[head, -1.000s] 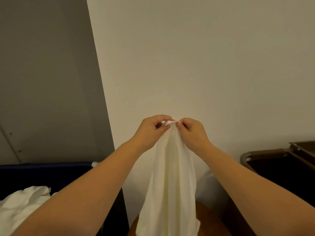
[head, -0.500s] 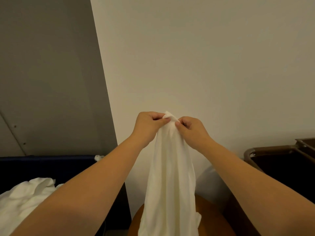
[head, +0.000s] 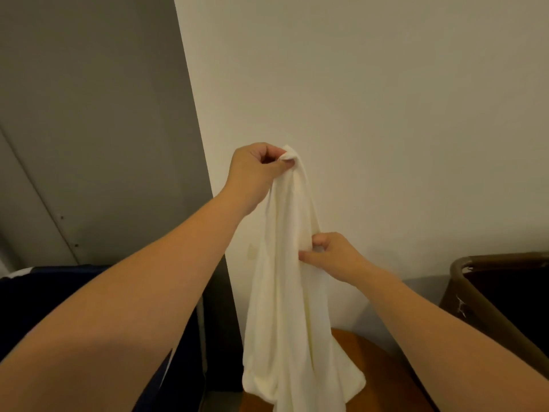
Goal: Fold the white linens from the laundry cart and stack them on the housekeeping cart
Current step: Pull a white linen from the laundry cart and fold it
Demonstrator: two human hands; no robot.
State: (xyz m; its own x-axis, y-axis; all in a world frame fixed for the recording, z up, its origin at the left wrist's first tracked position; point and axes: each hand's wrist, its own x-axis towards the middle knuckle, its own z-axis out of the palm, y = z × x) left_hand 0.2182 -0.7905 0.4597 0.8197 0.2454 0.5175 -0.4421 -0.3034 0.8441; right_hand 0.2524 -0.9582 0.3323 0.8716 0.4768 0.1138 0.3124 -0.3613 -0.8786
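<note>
A white linen (head: 292, 316) hangs bunched in front of the pale wall, its lower end drooping over a round wooden surface. My left hand (head: 255, 173) holds it up high, pinching its top corner. My right hand (head: 332, 257) is lower down, pinching the cloth's right edge between thumb and fingers. The dark blue laundry cart (head: 44, 295) stands at the lower left, mostly hidden behind my left forearm. The housekeeping cart's brown bin (head: 487, 292) shows at the lower right.
A pale wall (head: 386, 114) rises straight ahead, meeting a grey wall panel (head: 89, 129) at the left. A round wooden table top (head: 383, 379) lies below the hanging cloth.
My right hand has let go of the top corner and slid down the cloth's right edge. My left hand has lifted the corner higher. The view has tilted slightly.
</note>
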